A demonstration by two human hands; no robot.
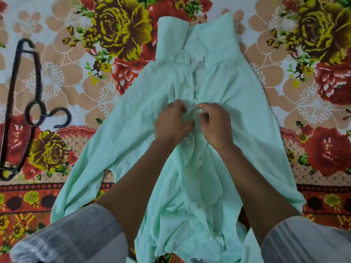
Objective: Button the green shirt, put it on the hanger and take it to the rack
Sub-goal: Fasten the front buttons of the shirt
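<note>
The green shirt [218, 88] lies front-up on the flowered bed [57, 76]; left hand [171, 122] and right hand [214, 123] each pinch a front edge, grip closed on cloth, likely to fasten a button; hanger [20, 109] waits left

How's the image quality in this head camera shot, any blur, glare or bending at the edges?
Head view: soft, even light with no glare or hard shadows; the green shirt looks smeared, so its buttons are hard to make out; the left hand and right hand are slightly soft; wide-angle bending curves the hanger at the left edge.
</note>
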